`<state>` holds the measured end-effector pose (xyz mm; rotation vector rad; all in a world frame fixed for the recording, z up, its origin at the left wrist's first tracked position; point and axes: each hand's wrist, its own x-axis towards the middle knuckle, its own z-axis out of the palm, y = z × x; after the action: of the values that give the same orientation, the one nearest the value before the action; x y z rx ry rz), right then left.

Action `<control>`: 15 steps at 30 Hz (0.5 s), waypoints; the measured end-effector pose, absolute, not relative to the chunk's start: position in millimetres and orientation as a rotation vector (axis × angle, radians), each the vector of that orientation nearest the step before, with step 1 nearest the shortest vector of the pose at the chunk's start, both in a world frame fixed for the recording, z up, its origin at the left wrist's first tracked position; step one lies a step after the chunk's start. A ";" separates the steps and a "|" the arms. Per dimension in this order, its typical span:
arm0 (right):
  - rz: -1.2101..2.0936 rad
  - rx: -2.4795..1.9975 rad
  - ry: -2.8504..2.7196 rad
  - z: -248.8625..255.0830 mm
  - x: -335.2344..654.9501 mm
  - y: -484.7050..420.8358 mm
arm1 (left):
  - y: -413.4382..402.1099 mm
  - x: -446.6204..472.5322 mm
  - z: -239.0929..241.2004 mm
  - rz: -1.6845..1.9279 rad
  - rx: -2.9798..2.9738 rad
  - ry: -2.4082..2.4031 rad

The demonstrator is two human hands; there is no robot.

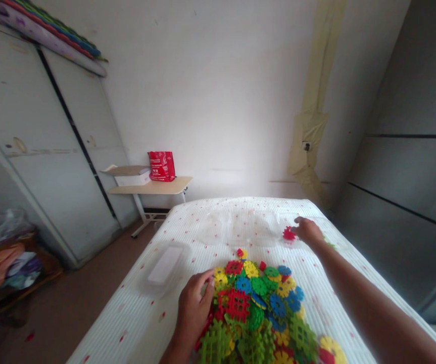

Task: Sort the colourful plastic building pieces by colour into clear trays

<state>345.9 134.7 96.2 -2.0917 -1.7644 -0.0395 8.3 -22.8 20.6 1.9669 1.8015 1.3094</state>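
Beyond the pile, my right hand reaches out over the far right of the cloth. Its thumb and finger are at the edge of a red toothed disc, which seems pinched between them. My left hand rests against the left side of a heap of colourful plastic building pieces. Its fingers are loosely bent, slightly apart, with nothing visible in them. Near that hand lie a red lattice square and a yellow flower-shaped disc. Green lattice pieces fill the heap's near side.
Clear plastic containers stand behind the heap on the spotted white cloth. Left of it is another clear container with a pale inside. A small green piece lies behind my right forearm. A side table holds a red bag.
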 end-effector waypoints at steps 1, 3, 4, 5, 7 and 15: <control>-0.058 -2.105 -1.757 97.7 345.8 133.8 | -23.1 8.4 21.4 1.311 1.962 1.804; -0.097 -2.116 -1.752 103.0 345.2 129.6 | -23.6 8.0 22.7 1.312 1.957 1.807; -0.110 -2.116 -1.758 106.1 344.4 126.3 | -23.8 7.5 23.1 1.314 1.957 1.806; -0.123 -2.109 -1.769 108.8 343.4 121.9 | -23.9 6.5 23.3 1.316 1.954 1.807; -0.156 -2.036 -1.809 111.3 340.3 110.3 | -23.8 3.6 23.5 1.329 1.939 1.819; -0.029 -1.400 -2.086 62.7 332.5 43.3 | -22.6 -6.2 24.4 1.298 1.856 1.918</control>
<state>332.5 43.3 62.7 -1.3998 -2.0860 -0.0291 -6.2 -22.6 24.4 1.8557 1.9183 1.2982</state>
